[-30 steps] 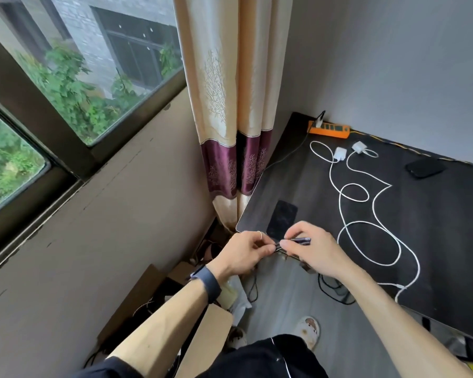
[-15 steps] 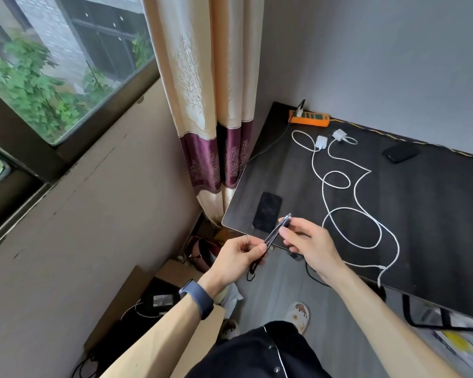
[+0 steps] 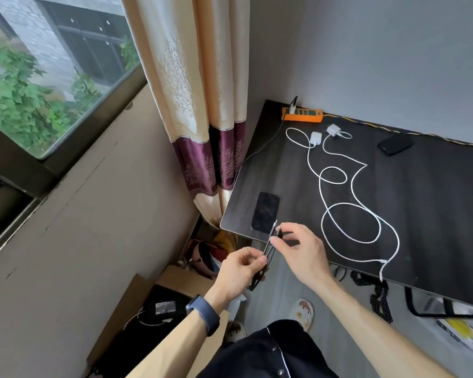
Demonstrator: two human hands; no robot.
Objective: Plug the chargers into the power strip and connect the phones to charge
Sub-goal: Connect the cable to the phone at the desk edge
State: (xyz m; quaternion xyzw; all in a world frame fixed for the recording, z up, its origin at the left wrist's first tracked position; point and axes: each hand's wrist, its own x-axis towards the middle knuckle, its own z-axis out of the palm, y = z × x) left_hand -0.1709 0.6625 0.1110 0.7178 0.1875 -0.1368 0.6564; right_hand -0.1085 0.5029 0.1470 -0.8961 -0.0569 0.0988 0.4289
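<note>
A dark braided cable (image 3: pixel 268 249) is stretched between my two hands just off the near left corner of the dark table (image 3: pixel 434 214). My left hand (image 3: pixel 241 268) grips its lower bundled part, and my right hand (image 3: pixel 298 249) pinches its upper end near the plug tips. A black phone (image 3: pixel 265 211) lies face up by that corner. Another black phone (image 3: pixel 395 144) lies at the back. Two white charger bricks (image 3: pixel 315 138) (image 3: pixel 333 130) with a long looping white cable (image 3: pixel 350 208) sit in front of the orange power strip (image 3: pixel 302 115), which has one plug in it.
A beige and purple curtain (image 3: pixel 202 126) hangs at the table's left edge beside a window. Cardboard boxes (image 3: pixel 159 290) and clutter lie on the floor below my arms. More cables (image 3: pixel 377 296) hang under the table's front edge.
My hands have risen slightly toward the table corner, and the cable now runs more upright between them. The camera has swung right and down, showing more of the table.
</note>
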